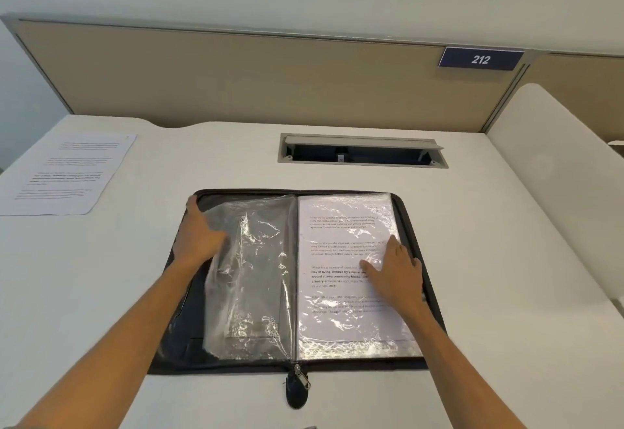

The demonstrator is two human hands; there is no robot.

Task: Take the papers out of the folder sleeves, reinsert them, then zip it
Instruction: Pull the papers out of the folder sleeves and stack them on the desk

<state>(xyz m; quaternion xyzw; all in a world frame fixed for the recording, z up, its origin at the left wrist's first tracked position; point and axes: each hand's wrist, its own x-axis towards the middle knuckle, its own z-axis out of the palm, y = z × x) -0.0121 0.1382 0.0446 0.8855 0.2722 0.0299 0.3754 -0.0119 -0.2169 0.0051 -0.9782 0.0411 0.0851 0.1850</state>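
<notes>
A black zip folder (435, 280) lies open on the white desk. Its left half carries crumpled, empty clear sleeves (256, 276). A printed paper (341, 253) sits inside the clear sleeve on the right half. My left hand (197, 236) lies at the folder's upper left, its fingers slipped under the edge of the empty sleeves, so its grip is hidden. My right hand (395, 273) presses flat on the sleeved paper near its right edge. The zip puller (299, 381) hangs off the folder's near edge at the spine.
A loose printed sheet (71, 172) lies at the desk's far left. A grey cable hatch (363, 153) stands open behind the folder. A tan partition with a "212" sign (481, 58) closes off the back. A white side panel (553, 192) rises on the right.
</notes>
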